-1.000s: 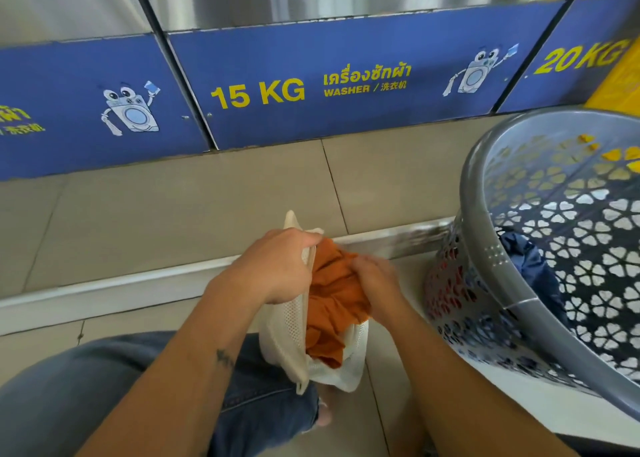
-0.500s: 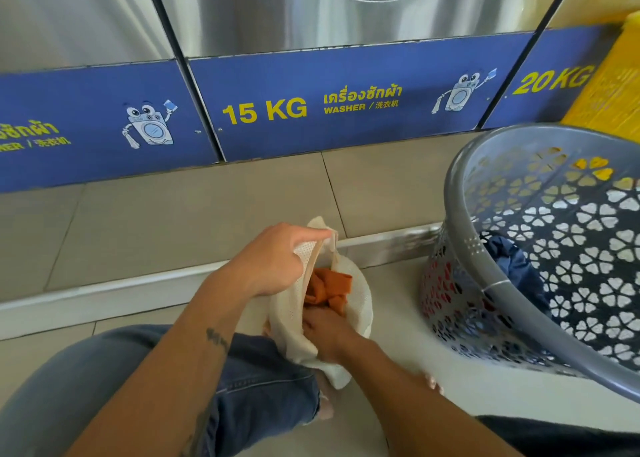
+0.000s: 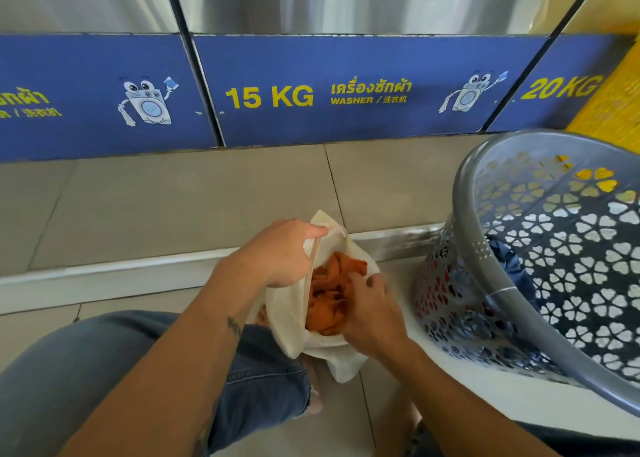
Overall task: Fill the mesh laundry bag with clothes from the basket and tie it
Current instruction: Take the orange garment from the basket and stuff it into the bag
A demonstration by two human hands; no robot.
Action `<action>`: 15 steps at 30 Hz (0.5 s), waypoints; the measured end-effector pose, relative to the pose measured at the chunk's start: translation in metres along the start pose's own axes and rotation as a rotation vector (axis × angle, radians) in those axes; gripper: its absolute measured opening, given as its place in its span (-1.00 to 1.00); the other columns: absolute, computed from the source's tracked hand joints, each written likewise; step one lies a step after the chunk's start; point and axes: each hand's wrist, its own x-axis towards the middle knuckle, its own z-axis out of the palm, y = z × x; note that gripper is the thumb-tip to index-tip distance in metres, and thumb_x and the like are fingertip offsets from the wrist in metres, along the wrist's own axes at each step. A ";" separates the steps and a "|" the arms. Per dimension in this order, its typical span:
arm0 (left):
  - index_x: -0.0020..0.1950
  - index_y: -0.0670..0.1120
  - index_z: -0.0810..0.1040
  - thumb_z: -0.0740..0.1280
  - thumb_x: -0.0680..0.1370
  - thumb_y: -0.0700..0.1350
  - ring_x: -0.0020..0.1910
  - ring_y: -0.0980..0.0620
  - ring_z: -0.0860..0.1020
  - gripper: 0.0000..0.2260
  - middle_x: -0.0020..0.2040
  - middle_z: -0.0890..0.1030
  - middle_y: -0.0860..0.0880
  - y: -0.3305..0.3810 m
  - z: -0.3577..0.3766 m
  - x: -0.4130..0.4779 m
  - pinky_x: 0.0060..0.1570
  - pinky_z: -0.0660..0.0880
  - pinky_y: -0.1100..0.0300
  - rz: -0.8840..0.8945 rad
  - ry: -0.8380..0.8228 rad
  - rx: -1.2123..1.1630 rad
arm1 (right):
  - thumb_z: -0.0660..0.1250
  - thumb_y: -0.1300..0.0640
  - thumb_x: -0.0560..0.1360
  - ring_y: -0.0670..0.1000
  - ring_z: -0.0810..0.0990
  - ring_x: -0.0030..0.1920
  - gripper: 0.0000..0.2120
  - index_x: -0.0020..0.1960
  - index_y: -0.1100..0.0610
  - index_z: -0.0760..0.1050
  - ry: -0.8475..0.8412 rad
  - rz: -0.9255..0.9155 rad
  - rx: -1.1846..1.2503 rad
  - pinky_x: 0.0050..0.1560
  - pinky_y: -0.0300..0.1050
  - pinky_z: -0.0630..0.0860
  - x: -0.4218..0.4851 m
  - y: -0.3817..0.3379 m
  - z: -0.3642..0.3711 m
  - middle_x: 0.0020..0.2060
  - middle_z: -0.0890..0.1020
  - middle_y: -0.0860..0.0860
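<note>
A cream mesh laundry bag [image 3: 291,314] hangs open in front of my knee. My left hand [image 3: 280,252] grips its rim at the top left and holds the mouth wide. An orange garment [image 3: 329,297] lies bunched inside the bag. My right hand [image 3: 372,313] rests at the bag's right rim, fingers curled against the orange cloth; whether it grips cloth or rim is unclear. A grey perforated laundry basket [image 3: 474,214] stands tilted at the right, with a dark blue garment [image 3: 512,266] inside and more clothes showing through its holes.
Steel washers with blue "15 KG" panels [image 3: 346,93] line the wall ahead, on a tiled plinth [image 3: 173,197] with a metal-edged step. My jeans-clad left knee [image 3: 138,370] is at the lower left. A yellow object [image 3: 609,89] sits behind the basket.
The orange garment has gone from sticking out above the bag to lying inside it. My right hand pushed down into the bag, then came back up to the rim. The view tilted upward.
</note>
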 end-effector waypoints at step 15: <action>0.32 0.18 0.52 0.25 0.50 -0.34 0.32 -0.03 0.42 -0.48 0.35 0.51 0.08 -0.005 -0.002 0.006 0.21 0.40 0.13 0.101 0.263 -0.163 | 0.06 -0.30 0.55 0.23 0.19 0.56 -0.35 0.59 -0.19 0.02 -0.473 -0.070 -0.096 0.52 0.29 0.14 0.046 -0.002 0.004 0.58 0.21 0.06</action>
